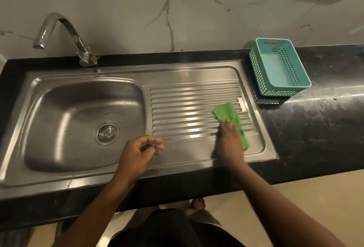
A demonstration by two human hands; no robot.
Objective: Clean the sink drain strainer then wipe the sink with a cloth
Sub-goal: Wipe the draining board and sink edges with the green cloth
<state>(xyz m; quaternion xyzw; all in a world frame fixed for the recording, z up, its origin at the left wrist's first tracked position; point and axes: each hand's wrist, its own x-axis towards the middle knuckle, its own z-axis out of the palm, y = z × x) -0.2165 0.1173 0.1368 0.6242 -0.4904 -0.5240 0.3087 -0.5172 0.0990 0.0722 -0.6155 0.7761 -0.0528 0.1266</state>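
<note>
Strainer [107, 133] at 9 o'clock looks done; right hand [229, 144] presses the cloth [225, 112] with flat fingers [226, 124] at 3 o'clock, left hand [137, 153] hangs loosely curled and empty, and the sink basin [65, 124] probably needs wiping next.

Right hand [229, 142] presses green cloth [225, 112] on sink drainboard [187, 107].

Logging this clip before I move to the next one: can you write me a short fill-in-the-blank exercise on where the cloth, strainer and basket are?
1. The right hand presses a ____ cloth onto the ribbed drainboard.
2. The strainer sits in the basin, to the ____ of the drainboard.
3. The teal basket stands on the black ____, beside the drainboard.
Missing words: green; left; counter.
</note>
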